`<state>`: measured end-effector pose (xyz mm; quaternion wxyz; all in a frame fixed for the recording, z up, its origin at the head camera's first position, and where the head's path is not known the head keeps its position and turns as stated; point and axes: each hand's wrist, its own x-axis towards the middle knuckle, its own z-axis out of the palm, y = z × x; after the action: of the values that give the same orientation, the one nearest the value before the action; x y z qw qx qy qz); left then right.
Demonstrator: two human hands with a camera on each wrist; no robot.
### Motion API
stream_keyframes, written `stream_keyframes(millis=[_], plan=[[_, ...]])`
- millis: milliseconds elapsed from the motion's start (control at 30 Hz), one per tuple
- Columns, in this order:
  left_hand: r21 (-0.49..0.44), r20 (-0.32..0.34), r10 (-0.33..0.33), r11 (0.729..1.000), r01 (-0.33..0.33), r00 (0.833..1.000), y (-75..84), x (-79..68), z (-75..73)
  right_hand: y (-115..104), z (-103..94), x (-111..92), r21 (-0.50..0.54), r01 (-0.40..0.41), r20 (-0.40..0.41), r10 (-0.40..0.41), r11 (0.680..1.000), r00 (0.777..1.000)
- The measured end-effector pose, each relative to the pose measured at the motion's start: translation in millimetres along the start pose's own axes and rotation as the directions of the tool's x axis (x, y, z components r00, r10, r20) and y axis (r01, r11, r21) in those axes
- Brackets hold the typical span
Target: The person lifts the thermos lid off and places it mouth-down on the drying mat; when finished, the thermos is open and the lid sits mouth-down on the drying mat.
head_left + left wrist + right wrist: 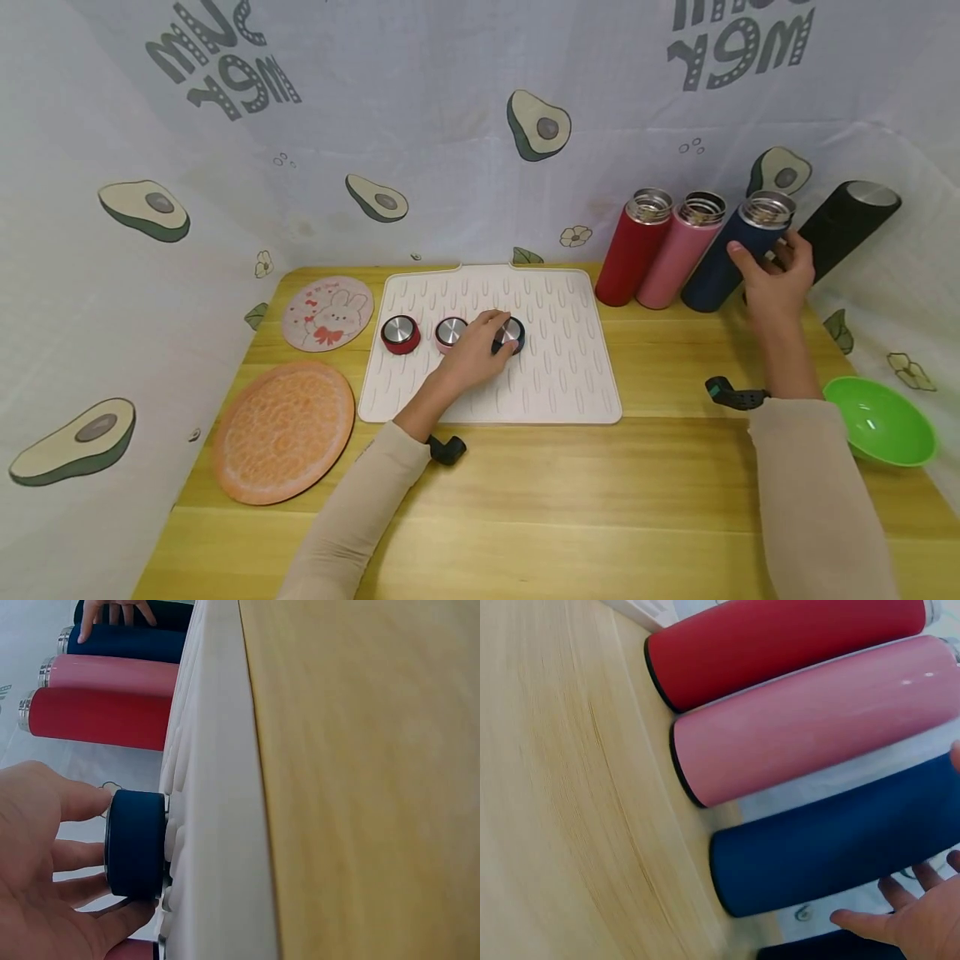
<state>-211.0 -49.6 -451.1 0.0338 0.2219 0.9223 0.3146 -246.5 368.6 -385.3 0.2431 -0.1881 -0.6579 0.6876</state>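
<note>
Head view: A left hand (pixel 476 354) pinches a navy cap (pixel 509 332) between thumb and fingers at the ridged white mat (pixel 555 387), to the right of a pink cap (pixel 450 332) and a red cap (pixel 401 335). At the far right of the wooden table (pixel 570 508), a right hand (pixel 780 283) spans the upper body of a navy bottle (pixel 720 265), thumb on one side and fingers on the other, though how firmly they press cannot be told. The bottle stands between a pink bottle (pixel 678 258) and a black bottle (pixel 843 229), its steel neck (pixel 763 218) uncovered. The cap looks stiff, light and hard to damage, best taken by its matte side wall rather than the smooth metal top. The bottle appears rigid and probably the heavier piece, its dull coating likely giving fair purchase; tall and narrow, it could tip if nudged up high. A wrap around the body below the bare neck seems the surest hold, with little room for fingers beside its close neighbours.
</note>
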Motion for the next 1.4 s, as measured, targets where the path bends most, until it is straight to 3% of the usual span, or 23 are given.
stream_keyframes(millis=[133, 333, 467, 767, 833, 967, 1100, 1233, 1400], plan=[[0.008, -0.005, -0.002, 1.000, 0.002, 1.000, 0.2, -0.2, -0.2, -8, -8.2, -4, 0.062, 0.018, -0.013, -0.018, 0.998, 1.000], [0.025, -0.009, 0.007, 1.000, -0.007, 1.000, -1.2, -0.3, 1.0, -13, -25.4, -2, 0.041, 0.052, -0.075, -0.049, 0.998, 0.996], [0.037, -0.014, 0.028, 0.999, -0.028, 1.000, -2.2, -1.4, 1.5, -15, -37.5, 3, -0.060, 0.073, -0.168, -0.082, 0.996, 0.982], [0.062, -0.009, 0.075, 0.995, -0.074, 0.997, 0.7, -7.5, -2.5, -17, -54.4, 15, -0.246, -0.027, -0.288, -0.046, 0.969, 0.956], [0.065, -0.006, 0.082, 0.995, -0.082, 0.997, 1.8, -9.2, -3.5, -17, -55.0, 19, -0.305, -0.048, -0.277, -0.041, 0.951, 0.960], [0.068, -0.001, 0.096, 0.993, -0.096, 0.995, 3.9, -12.7, -5.3, -21, -55.8, 27, -0.326, -0.098, -0.181, 0.040, 0.940, 0.983], [0.092, 0.010, 0.119, 0.989, -0.119, 0.993, 4.3, -16.9, -5.9, -23, -57.2, 33, -0.343, -0.140, -0.093, 0.115, 0.929, 0.989], [0.083, 0.013, 0.147, 0.985, -0.148, 0.989, 4.3, -22.7, -6.4, -21, -58.5, 38, -0.329, -0.158, -0.099, 0.133, 0.931, 0.986], [0.083, 0.005, 0.171, 0.982, -0.171, 0.985, 3.3, -27.8, -6.3, -16, -60.8, 37, -0.404, -0.169, -0.124, 0.129, 0.899, 0.984]])
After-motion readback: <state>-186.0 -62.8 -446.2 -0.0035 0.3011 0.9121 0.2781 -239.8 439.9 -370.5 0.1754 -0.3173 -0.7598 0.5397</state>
